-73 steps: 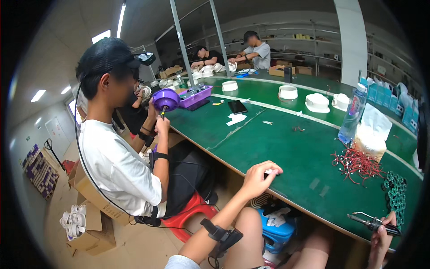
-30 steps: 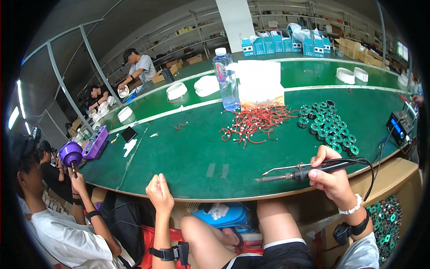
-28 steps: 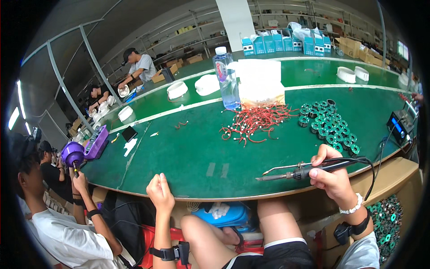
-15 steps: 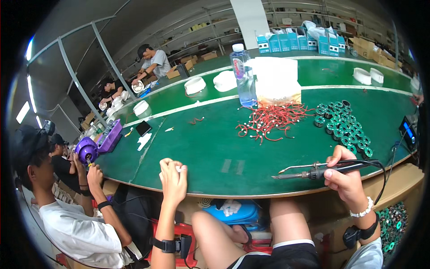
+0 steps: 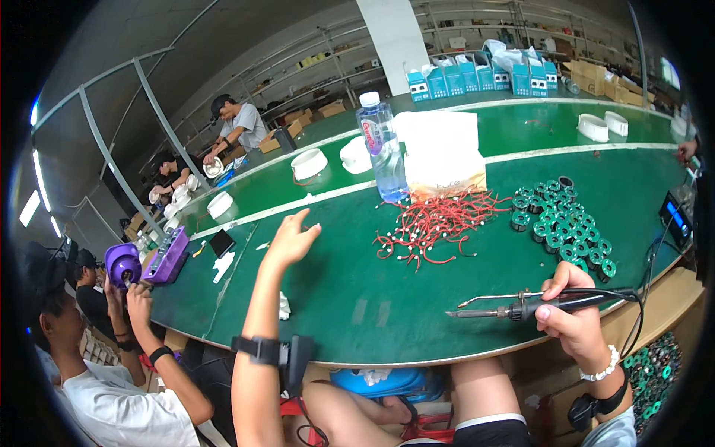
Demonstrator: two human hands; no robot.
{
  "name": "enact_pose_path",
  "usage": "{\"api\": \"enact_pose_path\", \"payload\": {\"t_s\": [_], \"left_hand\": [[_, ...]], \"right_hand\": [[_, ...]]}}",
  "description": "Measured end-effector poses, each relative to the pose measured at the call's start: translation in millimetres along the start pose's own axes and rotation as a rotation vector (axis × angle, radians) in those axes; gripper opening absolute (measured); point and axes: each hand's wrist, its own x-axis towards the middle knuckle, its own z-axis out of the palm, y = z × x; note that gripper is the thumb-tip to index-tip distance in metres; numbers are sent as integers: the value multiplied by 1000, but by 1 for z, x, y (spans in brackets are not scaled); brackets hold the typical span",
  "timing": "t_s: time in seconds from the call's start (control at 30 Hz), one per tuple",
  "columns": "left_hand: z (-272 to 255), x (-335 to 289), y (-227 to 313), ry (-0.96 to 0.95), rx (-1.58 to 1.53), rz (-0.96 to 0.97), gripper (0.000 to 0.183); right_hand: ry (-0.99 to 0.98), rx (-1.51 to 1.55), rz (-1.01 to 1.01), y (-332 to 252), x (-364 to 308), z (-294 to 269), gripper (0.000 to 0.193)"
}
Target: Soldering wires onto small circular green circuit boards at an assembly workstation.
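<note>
My right hand [image 5: 570, 313] grips a soldering iron [image 5: 521, 308] by its black handle. The iron's tip points left over the table, with a thin metal tube running along its upper side. My left hand [image 5: 293, 237] is held out above the table with its fingers apart and nothing seen in them. To its right lies a pile of short red wires [image 5: 439, 223] with white ends. A crumpled white tissue [image 5: 284, 306] lies by my left forearm. Beyond the iron, several round green-and-black parts [image 5: 564, 229] stand grouped on the green table [image 5: 402, 298].
A water bottle [image 5: 383, 149] and a white paper bag [image 5: 441, 153] stand behind the wires. At the right edge is a device with a lit display [image 5: 676, 217]. On the left, a co-worker [image 5: 112, 357] handles a purple part [image 5: 123, 264] beside a purple bin [image 5: 167, 257].
My left hand has reached forward and opened from a closed grip. The white tissue now lies on the table. My right hand keeps hold of the soldering iron. The view has shifted slightly.
</note>
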Motion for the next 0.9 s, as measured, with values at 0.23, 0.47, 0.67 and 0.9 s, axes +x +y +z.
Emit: {"api": "enact_pose_path", "payload": {"t_s": [0.23,0.47,0.67,0.9], "left_hand": [[65,40,-32,-231,329,-363,72],[57,7,88,-291,-564,225,80],[107,-23,98,-120,-675,-39,88],[162,-7,153,275,-1049,51,68]], "right_hand": [[33,34,-85,-4,4,-5,24],[99,55,-99,-4,6,-14,24],[84,87,-134,-5,8,-10,24],[74,95,-116,-3,6,-9,25]]}}
